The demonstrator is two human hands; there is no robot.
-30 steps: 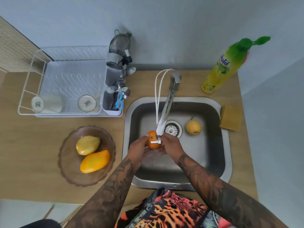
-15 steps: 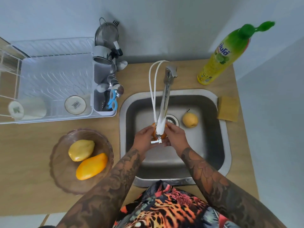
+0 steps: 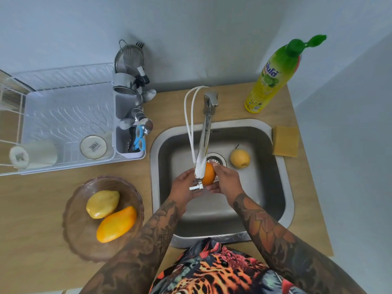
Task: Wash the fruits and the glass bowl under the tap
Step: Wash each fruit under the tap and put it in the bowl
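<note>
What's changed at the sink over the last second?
The orange was turned under the tap: it showed left of the spout, now right. Both hands kept hold, left hand and right hand shifting their grip around it. Unchanged: the pear lies in the sink; two fruits sit in the bowl.

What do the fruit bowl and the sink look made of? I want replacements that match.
The bowl looks like brownish tinted glass: the counter shows through its scalloped wall. The sink looks like brushed stainless steel, grey with soft, dull reflections.
</note>
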